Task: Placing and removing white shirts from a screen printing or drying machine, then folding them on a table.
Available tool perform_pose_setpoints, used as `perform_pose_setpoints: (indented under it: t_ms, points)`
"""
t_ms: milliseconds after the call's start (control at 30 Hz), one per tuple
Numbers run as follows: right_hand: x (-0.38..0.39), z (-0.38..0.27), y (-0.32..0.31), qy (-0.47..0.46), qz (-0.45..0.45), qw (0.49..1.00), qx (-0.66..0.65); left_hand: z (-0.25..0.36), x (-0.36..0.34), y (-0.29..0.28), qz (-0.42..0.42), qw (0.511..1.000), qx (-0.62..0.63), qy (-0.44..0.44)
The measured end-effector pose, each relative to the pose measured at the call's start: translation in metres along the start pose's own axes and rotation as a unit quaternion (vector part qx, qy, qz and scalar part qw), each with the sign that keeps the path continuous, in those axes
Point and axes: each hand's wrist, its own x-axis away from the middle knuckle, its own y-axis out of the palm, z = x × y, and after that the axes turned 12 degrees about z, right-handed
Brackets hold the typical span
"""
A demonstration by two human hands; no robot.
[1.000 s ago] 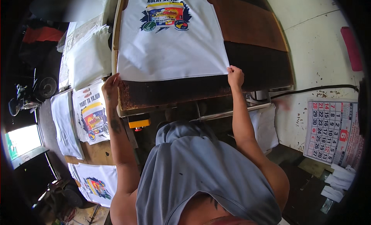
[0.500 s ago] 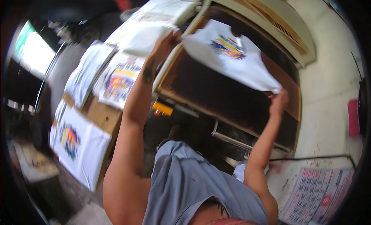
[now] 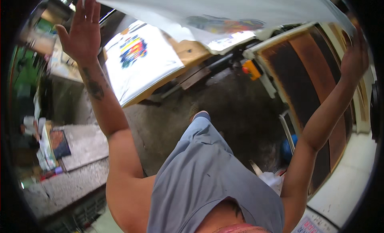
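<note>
The printed white shirt panel (image 3: 240, 8) spans the far side, aloft — probably light, limp, best taken by its corners. At its left corner, the left hand (image 3: 83, 37) is splayed, thumb wide; at its right, the right hand's (image 3: 354, 57) fingers are nearly straight — neither's grip can be told.

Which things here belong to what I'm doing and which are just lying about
Belonging, likely:
raised white cloth between left hand and right hand
printed white cloth on wooden table
brown-topped machine bed

Lying about, apparently:
blue object, partly hidden
white crumpled material near it
dark sheet on far bench
</note>
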Motion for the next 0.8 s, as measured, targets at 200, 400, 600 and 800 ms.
perform_pose_setpoints:
  t_ms: [200, 400, 600, 800]
  points:
    - [-0.039, -0.181, 0.147, 0.450, -0.130, 0.663, -0.584, 0.130, -0.073, -0.132, -0.172, 0.983, -0.071, 0.001]
    - [-0.085, -0.414, 0.272, 0.482, -0.146, 0.607, -0.614, 0.185, -0.182, -0.247, 0.052, 0.992, -0.109, -0.037]
    - [-0.127, -0.600, 0.375, 0.506, -0.200, 0.615, -0.570, 0.176, -0.310, -0.432, 0.229, 0.937, -0.213, -0.154]
    - [-0.204, -0.635, 0.356, 0.417, 0.005, 0.633, -0.653, 0.235, -0.359, -0.480, -0.038, 0.997, 0.019, 0.056]
